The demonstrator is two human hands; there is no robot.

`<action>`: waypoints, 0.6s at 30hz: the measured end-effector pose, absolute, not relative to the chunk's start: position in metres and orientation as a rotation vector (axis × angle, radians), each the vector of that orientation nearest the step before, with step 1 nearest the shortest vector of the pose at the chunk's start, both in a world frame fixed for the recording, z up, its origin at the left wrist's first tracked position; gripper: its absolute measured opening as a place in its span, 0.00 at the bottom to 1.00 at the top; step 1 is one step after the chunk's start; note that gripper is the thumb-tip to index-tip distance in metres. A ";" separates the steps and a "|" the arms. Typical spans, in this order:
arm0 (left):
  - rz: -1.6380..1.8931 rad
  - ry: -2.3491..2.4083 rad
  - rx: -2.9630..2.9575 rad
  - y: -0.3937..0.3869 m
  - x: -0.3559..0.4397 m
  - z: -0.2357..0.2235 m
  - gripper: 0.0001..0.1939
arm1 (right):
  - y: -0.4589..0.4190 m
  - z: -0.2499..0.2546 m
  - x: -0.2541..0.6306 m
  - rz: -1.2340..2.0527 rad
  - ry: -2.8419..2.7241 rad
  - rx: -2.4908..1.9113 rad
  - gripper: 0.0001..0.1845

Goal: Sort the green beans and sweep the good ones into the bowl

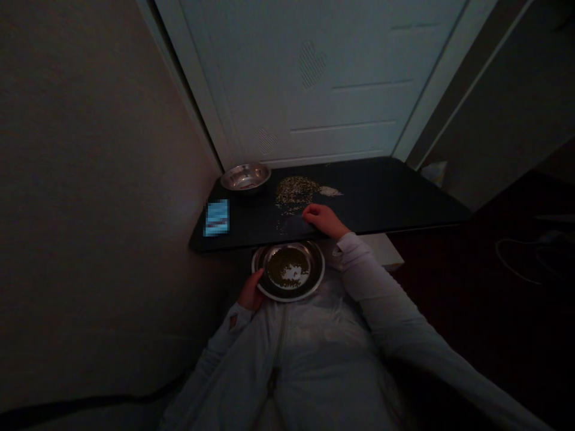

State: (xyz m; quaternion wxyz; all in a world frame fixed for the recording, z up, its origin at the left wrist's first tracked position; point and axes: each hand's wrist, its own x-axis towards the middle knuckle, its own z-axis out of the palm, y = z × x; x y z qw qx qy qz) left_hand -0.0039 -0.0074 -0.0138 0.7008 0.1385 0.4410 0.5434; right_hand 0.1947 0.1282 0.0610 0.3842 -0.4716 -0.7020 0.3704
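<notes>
My left hand (250, 291) grips the left rim of a metal plate (314, 280) held just below the near edge of a black table (381, 197); the plate carries a heap of small greenish grains (288, 267). My right hand (322, 218) rests on the table with fingers curled down beside a spread of mixed grains (293, 193). In the dim light I cannot make out whether those fingers pinch anything. A small pale pile (330, 191) lies just right of the spread.
An empty steel bowl (245, 177) stands at the table's far left corner. A phone with a lit screen (217, 217) lies near the left edge. A white door (314, 78) rises behind the table, a wall on the left, dark floor with a cable (516, 263) on the right.
</notes>
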 end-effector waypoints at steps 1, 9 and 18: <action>1.208 0.989 0.296 -0.007 -0.004 -0.013 0.10 | 0.128 0.061 0.195 0.957 -1.798 -1.193 0.07; 1.206 1.016 0.274 -0.007 -0.002 -0.009 0.09 | 0.126 0.062 0.194 1.075 -1.803 -1.119 0.05; 1.239 1.043 0.239 -0.007 -0.002 -0.010 0.09 | 0.126 0.064 0.195 1.038 -1.750 -1.156 0.07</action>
